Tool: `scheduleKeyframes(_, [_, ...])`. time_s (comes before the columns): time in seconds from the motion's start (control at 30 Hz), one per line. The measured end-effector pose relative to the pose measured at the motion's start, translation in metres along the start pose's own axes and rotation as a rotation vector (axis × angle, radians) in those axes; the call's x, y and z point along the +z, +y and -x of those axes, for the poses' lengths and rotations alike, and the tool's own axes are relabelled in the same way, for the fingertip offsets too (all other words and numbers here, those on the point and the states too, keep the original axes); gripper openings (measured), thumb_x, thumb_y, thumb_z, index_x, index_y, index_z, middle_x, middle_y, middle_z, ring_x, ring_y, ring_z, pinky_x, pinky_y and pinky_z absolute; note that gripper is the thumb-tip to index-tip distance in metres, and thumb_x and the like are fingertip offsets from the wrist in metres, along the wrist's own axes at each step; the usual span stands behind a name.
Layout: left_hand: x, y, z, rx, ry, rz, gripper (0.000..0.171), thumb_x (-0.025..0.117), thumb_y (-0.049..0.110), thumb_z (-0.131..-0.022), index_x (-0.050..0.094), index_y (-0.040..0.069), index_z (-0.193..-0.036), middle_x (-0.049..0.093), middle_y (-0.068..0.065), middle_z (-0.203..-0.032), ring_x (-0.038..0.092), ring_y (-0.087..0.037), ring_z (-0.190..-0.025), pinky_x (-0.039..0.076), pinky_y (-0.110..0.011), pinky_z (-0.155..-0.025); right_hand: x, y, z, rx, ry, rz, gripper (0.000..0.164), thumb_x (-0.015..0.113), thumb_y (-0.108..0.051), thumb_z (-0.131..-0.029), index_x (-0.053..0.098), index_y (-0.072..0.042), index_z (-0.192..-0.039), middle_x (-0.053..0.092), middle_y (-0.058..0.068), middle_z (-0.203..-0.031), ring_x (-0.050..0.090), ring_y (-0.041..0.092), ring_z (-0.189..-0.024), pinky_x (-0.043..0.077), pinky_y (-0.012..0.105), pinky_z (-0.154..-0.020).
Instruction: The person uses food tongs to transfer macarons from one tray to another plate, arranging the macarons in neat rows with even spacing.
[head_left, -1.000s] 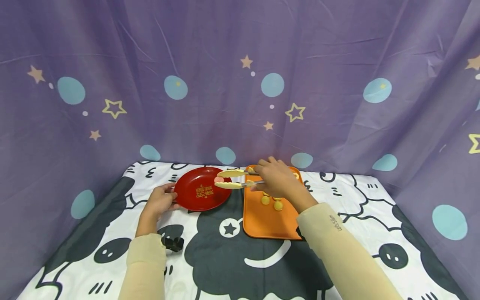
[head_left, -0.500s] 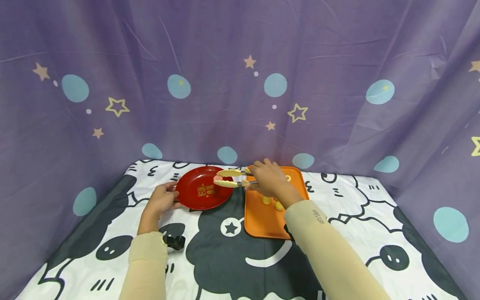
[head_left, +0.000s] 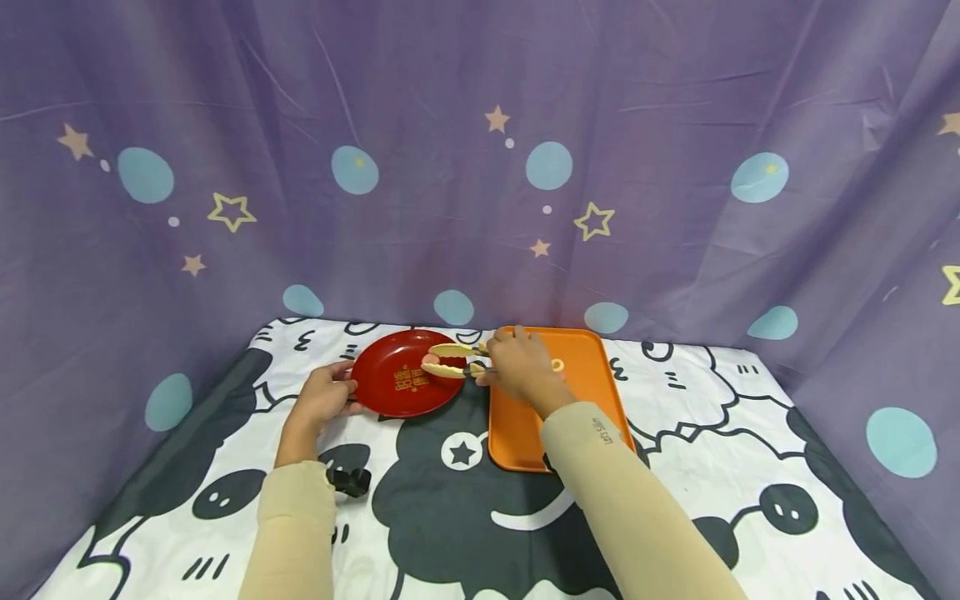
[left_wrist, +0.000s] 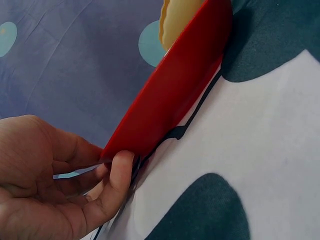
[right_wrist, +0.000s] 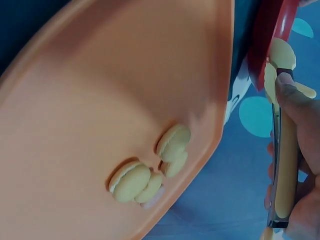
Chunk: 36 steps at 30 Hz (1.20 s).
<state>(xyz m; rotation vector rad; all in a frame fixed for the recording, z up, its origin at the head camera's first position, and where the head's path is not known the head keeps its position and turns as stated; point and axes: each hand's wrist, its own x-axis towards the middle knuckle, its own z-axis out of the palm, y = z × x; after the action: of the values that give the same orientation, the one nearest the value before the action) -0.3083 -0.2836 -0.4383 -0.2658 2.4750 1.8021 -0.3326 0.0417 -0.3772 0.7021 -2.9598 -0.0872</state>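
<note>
My left hand (head_left: 322,396) pinches the left rim of a round red plate (head_left: 382,387) with gold printing. In the left wrist view the thumb and fingers grip the plate's edge, and the plate looks slanted there. My right hand (head_left: 517,365) grips metal tongs (head_left: 452,351) with pale yellow scalloped tips. Between those tips, over the plate's right part, sits a small round pink piece (head_left: 431,360), partly hidden. In the right wrist view the thumb presses along the tongs' yellow handle (right_wrist: 287,165).
Right of the plate lies an orange tray (head_left: 517,433). Several yellow macaron-like sandwich cookies (right_wrist: 131,183) rest on it, mostly behind my right hand in the head view. A black-and-white cartoon cloth (head_left: 465,533) covers the table, with a purple curtain (head_left: 420,167) behind.
My right hand has shifted left and slightly down with the tongs, carrying the pink piece a little further over the plate. The left hand keeps its hold on the rim.
</note>
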Motion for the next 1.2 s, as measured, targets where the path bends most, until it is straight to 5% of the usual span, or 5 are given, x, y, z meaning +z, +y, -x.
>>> scheduleKeyframes(0.53, [0.0,0.003,0.002,-0.001,-0.004,0.015,0.055,0.042,-0.001,-0.103,0.032,-0.004,-0.157,0.042,-0.027,-0.14,0.065,-0.016,-0.078,0.063,-0.031,-0.069,0.001,-0.008,-0.003,0.046,-0.025,0.03,0.052,0.073,-0.056,-0.09,0.07,-0.017,-0.123,0.061,0.004,-0.126,0.049,0.031,-0.118,0.046,0.046,-0.101])
scheduleKeyframes(1.2, [-0.001,0.0,0.003,0.0,-0.01,0.006,0.055,0.042,-0.001,-0.103,0.031,-0.005,-0.157,0.042,-0.027,-0.143,0.065,-0.016,-0.082,0.063,-0.03,-0.07,0.0,0.006,0.009,0.052,-0.006,-0.065,0.068,0.07,-0.061,-0.089,0.061,-0.012,-0.136,0.058,0.005,-0.135,0.047,0.029,-0.116,0.046,0.046,-0.099])
